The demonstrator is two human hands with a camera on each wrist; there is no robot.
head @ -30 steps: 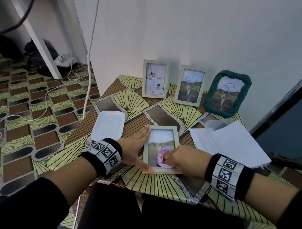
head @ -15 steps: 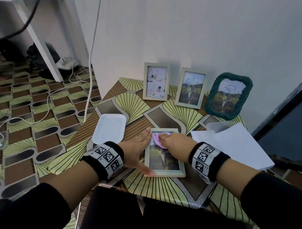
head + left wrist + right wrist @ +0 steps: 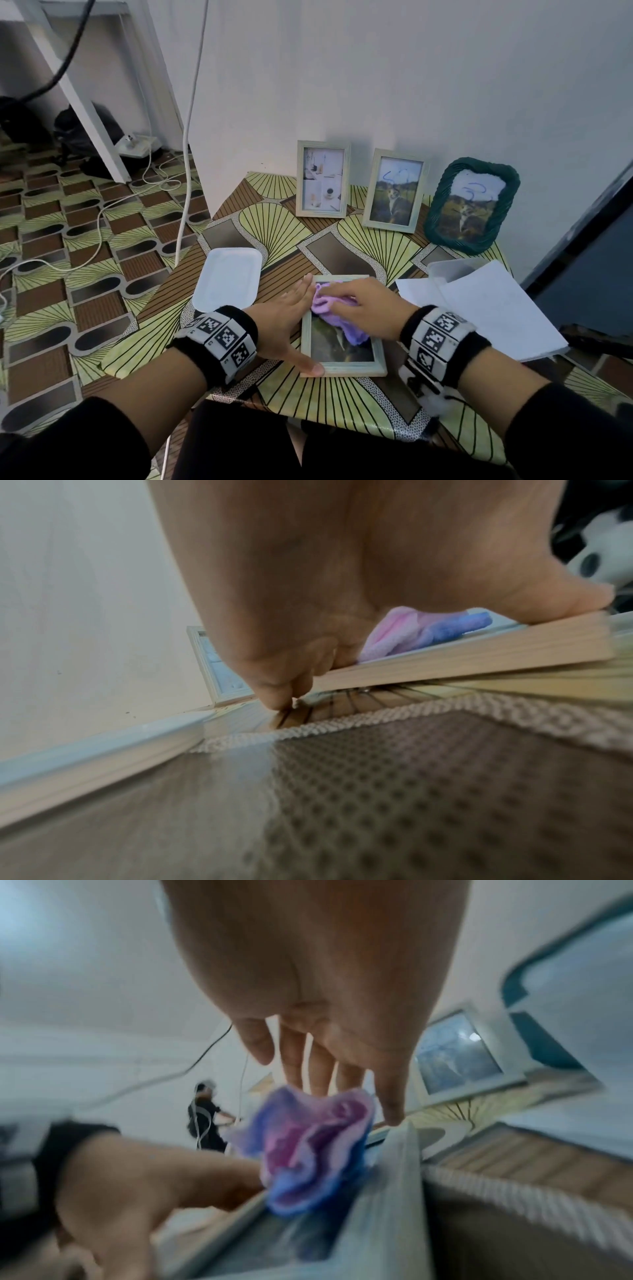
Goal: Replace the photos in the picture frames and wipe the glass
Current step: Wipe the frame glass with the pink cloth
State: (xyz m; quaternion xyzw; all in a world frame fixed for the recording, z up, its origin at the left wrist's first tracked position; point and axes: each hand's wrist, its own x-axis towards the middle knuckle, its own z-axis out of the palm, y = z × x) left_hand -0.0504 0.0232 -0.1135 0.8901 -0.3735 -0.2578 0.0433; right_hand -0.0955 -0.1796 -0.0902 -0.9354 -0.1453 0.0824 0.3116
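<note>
A pale wooden picture frame [image 3: 346, 369] with a cat photo lies flat on the patterned table [image 3: 342, 404]. My left hand [image 3: 291, 318] rests along its left edge with straight fingers, thumb at the near left corner. My right hand [image 3: 363, 306] lies flat on a crumpled purple cloth [image 3: 329, 303] and presses it onto the far half of the glass. The left wrist view shows the frame's side [image 3: 445, 656] and the cloth [image 3: 428, 634] under my palm. In the right wrist view straight fingers [image 3: 318, 1064] lie over the cloth [image 3: 308, 1150].
Three frames stand against the wall: a pale one [image 3: 323, 183], a second pale one [image 3: 394, 195] and a green woven one [image 3: 471, 202]. A white tray [image 3: 227, 279] lies left of my hands. White paper sheets [image 3: 496, 308] and a clear container [image 3: 455, 269] lie at the right.
My right hand has swept the cloth from the near end of the glass up to the far end. The left hand and the frame have stayed put.
</note>
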